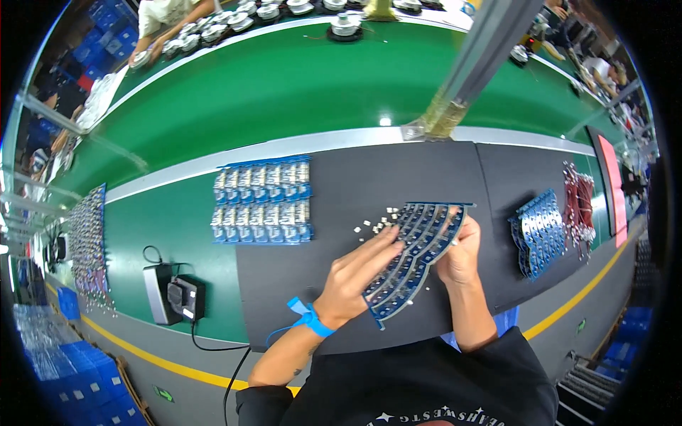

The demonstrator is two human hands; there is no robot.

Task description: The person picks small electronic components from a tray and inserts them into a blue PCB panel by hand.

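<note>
A blue circuit board panel is held tilted above the black mat, in front of me. My right hand grips its right edge. My left hand lies flat against the panel's left side, fingers stretched toward the top, with a blue strap around the wrist. Several small white parts lie loose on the mat just left of the panel's upper end.
A filled blue panel of components lies at the mat's left edge. A stack of blue panels and red parts sit at the right. A grey box with a black device and cable stands at the left. A metal post rises ahead. Another person works across the green belt.
</note>
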